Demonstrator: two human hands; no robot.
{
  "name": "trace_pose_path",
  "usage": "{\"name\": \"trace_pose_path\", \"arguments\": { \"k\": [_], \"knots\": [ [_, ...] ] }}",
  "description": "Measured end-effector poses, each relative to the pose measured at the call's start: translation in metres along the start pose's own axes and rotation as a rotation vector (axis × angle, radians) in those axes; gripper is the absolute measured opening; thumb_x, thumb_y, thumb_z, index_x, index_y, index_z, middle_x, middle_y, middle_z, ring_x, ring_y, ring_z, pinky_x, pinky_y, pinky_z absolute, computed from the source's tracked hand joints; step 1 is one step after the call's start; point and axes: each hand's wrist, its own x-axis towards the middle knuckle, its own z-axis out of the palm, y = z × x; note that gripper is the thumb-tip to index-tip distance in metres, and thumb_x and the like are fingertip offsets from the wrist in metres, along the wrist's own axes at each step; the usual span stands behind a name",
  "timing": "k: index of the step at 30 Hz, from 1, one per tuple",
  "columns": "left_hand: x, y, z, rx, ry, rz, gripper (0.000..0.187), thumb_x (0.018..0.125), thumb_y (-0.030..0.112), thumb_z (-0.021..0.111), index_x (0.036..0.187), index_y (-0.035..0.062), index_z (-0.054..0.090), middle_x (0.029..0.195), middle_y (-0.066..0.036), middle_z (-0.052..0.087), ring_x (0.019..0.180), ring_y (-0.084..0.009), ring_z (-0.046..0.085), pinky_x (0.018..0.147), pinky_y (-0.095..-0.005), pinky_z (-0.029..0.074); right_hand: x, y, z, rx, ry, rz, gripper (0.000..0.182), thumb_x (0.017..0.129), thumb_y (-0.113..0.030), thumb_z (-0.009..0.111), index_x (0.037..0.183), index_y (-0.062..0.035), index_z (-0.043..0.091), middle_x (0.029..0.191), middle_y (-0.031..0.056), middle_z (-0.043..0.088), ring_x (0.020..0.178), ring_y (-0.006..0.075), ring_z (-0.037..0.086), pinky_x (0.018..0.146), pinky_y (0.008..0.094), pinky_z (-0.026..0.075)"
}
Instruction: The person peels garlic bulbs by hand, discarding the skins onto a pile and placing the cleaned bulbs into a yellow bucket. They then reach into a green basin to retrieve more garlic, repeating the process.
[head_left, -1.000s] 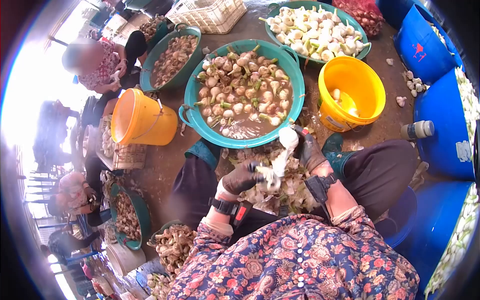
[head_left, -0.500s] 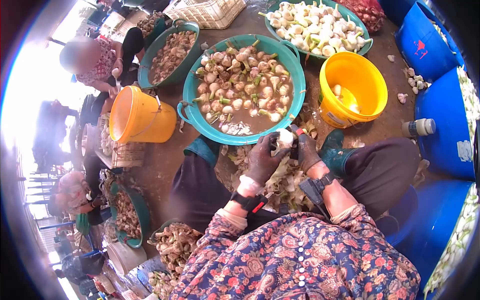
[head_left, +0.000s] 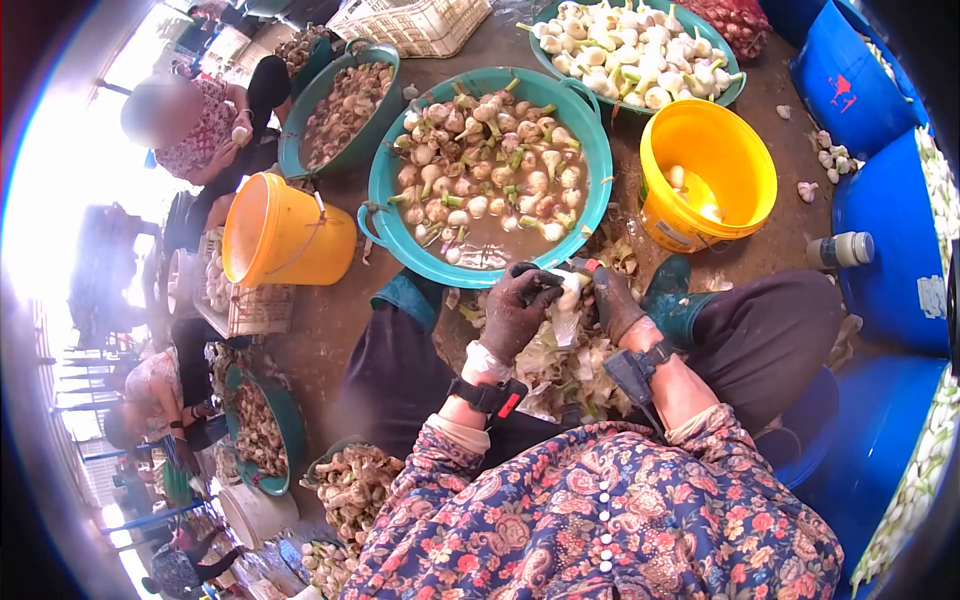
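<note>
A white garlic bulb (head_left: pixel 571 288) is between my two gloved hands, just past the near rim of the green tub. My left hand (head_left: pixel 520 308) has its fingers curled against the bulb's left side. From the right, my right hand (head_left: pixel 614 301) closes around the bulb; a small red patch shows at its fingertips, too small to name. A pale strip of garlic skin (head_left: pixel 566 326) hangs below the bulb. Under both hands lies a heap of loose garlic skins (head_left: pixel 575 372). The green tub (head_left: pixel 470 275) holds unpeeled bulbs in murky water.
A yellow bucket (head_left: pixel 755 190) with a few bulbs stands right of the tub; another yellow bucket (head_left: pixel 300 235) stands left. A tub of peeled garlic (head_left: pixel 738 88) is behind. Blue barrels (head_left: pixel 880 260) line the right side. Co-workers (head_left: pixel 205 130) sit at left.
My left hand has lifted and its fingers have shifted over the bulb's top. A strip of skin now hangs lower from the bulb. The right hand has barely moved.
</note>
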Motion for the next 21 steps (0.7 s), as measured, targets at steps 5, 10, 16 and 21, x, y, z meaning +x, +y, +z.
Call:
{"name": "trace_pose_path", "arguments": {
  "k": [5, 10, 16, 21],
  "knots": [
    [-0.010, -0.007, -0.009, 0.244, -0.238, 0.057, 0.008, 0.080, 0.009, 0.063, 0.084, 0.0026, 0.061, 0.081, -0.012, 0.058, 0.074, -0.0246, 0.058, 0.066, -0.0329, 0.046, 0.005, 0.007, -0.004, 0.181, -0.110, -0.015, 0.034, 0.076, -0.045, 0.061, 0.078, -0.0112, 0.062, 0.058, -0.0022, 0.047, 0.047, 0.0087, 0.040, 0.041, 0.0246, 0.031],
    [-0.033, 0.000, -0.012, 0.214, -0.176, -0.192, 0.020, 0.081, 0.023, 0.066, 0.086, 0.0035, 0.063, 0.076, -0.012, 0.064, 0.071, -0.0246, 0.061, 0.064, -0.0333, 0.048, 0.014, -0.003, -0.014, 0.042, 0.091, 0.076, 0.040, 0.072, -0.046, 0.066, 0.072, -0.0057, 0.063, 0.054, 0.0038, 0.053, 0.046, 0.0143, 0.047, 0.046, 0.0290, 0.039],
    [-0.008, -0.002, 0.002, 0.241, 0.091, -0.239, 0.022, 0.079, 0.016, 0.070, 0.092, -0.0011, 0.065, 0.078, -0.007, 0.067, 0.067, -0.0091, 0.060, 0.062, -0.0239, 0.047, -0.009, -0.004, 0.016, -0.517, 0.400, -0.485, 0.043, 0.075, -0.046, 0.067, 0.072, -0.0025, 0.064, 0.064, 0.0153, 0.061, 0.059, 0.0257, 0.059, 0.058, 0.0375, 0.044],
    [-0.005, -0.018, 0.012, -0.509, 0.137, -0.586, 0.022, 0.079, 0.012, 0.069, 0.095, -0.0028, 0.063, 0.077, -0.004, 0.065, 0.065, -0.0090, 0.059, 0.058, -0.0206, 0.048, -0.022, -0.003, 0.023, -0.552, 0.450, -0.647, 0.040, 0.075, -0.046, 0.067, 0.070, -0.0064, 0.063, 0.064, 0.0133, 0.060, 0.059, 0.0290, 0.058, 0.056, 0.0375, 0.043]
  ]
}}
